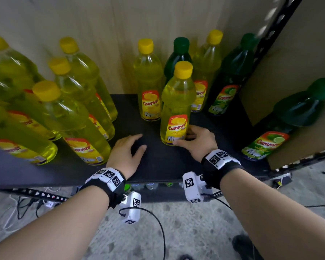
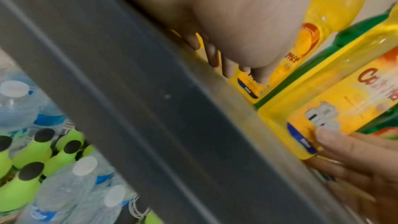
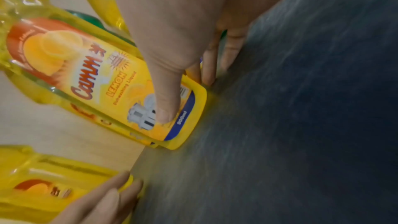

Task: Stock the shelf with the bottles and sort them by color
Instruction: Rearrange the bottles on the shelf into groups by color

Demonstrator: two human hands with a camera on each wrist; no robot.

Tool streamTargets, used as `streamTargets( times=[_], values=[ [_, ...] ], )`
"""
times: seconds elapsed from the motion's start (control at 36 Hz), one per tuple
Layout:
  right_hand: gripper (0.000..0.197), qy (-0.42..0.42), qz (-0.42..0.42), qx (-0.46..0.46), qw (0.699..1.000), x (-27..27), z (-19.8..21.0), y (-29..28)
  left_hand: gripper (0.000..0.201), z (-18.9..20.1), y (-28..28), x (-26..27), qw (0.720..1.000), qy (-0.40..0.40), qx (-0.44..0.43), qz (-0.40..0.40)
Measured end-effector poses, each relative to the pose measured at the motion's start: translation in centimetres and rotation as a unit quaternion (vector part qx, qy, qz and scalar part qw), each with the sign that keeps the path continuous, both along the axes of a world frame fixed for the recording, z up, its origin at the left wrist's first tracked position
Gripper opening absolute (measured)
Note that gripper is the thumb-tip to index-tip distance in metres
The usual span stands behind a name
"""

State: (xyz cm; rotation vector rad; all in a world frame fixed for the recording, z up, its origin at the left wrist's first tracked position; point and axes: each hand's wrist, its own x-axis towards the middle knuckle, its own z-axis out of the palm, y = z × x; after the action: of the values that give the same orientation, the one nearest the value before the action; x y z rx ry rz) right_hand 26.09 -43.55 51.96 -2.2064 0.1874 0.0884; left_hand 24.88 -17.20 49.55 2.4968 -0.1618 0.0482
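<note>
The right hand (image 1: 197, 141) grips the base of an upright yellow bottle (image 1: 176, 106), thumb (image 3: 165, 101) across its label reading "Cammer", "LEMON". The left hand (image 1: 126, 152) rests with relaxed fingers on bare dark shelf (image 1: 158, 166) between that bottle and the yellow bottles (image 1: 68, 109) at left. Green bottles (image 1: 231, 76) stand by the right upright.

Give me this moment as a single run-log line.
right hand: grips yellow bottle, upright on shelf | left hand: open, empty | green bottles: right side
</note>
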Motion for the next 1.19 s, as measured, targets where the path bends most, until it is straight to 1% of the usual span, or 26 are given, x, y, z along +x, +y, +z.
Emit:
streamTargets(
  times=[0.06,0.14,0.22,0.31,0.36,0.47,0.61,0.67,0.75,0.86,0.97,1.08,1.14,1.19],
  values=[
    [0.045,-0.005,0.011,-0.016,1.0,0.1,0.2,1.0,0.046,0.1,-0.3,0.3,0.999,0.004,-0.043,0.013],
    [0.053,-0.021,0.015,-0.045,0.999,0.3,0.2,2.4,0.049,0.4,-0.9,1.0,0.996,0.01,-0.093,0.004],
    [0.058,-0.018,0.02,-0.048,0.998,0.9,-0.4,3.3,0.051,0.3,-1.4,1.8,0.991,0.015,-0.133,0.003],
    [0.076,-0.019,0.038,-0.078,0.996,1.7,-1.3,3.8,0.053,0.1,-1.3,2.2,0.988,0.012,-0.155,-0.002],
    [0.081,-0.016,0.066,-0.104,0.992,2.1,-2.1,3.8,0.058,-0.2,-1.1,2.4,0.986,0.007,-0.168,-0.004],
    [0.075,-0.015,0.099,-0.121,0.988,2.3,-2.8,3.1,0.058,-0.8,-0.8,2.5,0.981,-0.001,-0.195,0.008],
    [0.064,-0.034,0.091,-0.096,0.991,2.4,-2.3,3.1,0.047,-1.2,-0.8,2.7,0.977,-0.018,-0.213,0.022],
    [0.067,-0.041,0.086,-0.082,0.992,2.4,-2.1,3.5,0.043,-1.4,-0.8,2.7,0.976,-0.023,-0.216,0.028],
    [0.076,-0.046,0.076,-0.079,0.993,2.6,-2.1,4.2,0.042,-1.6,-0.6,2.8,0.971,-0.021,-0.235,0.04],
    [0.079,-0.043,0.069,-0.078,0.994,3.1,-2.5,4.9,0.051,-1.4,-0.9,2.8,0.97,-0.013,-0.236,0.051],
    [0.075,-0.039,0.073,-0.089,0.993,3.0,-2.5,5.2,0.061,-1.3,-0.9,2.9,0.975,-0.003,-0.219,0.048],
    [0.056,-0.037,0.073,-0.121,0.989,2.7,-2.3,5.1,0.062,-1.0,-0.8,2.8,0.987,-0.019,-0.155,0.044],
    [0.055,-0.039,0.066,-0.117,0.99,2.5,-2.5,5.0,0.062,-0.8,-0.8,2.8,0.989,-0.017,-0.142,0.047],
    [0.059,-0.04,0.061,-0.102,0.992,2.4,-2.7,5.1,0.062,-0.8,-0.8,2.8,0.987,-0.007,-0.151,0.052]
  ],
)
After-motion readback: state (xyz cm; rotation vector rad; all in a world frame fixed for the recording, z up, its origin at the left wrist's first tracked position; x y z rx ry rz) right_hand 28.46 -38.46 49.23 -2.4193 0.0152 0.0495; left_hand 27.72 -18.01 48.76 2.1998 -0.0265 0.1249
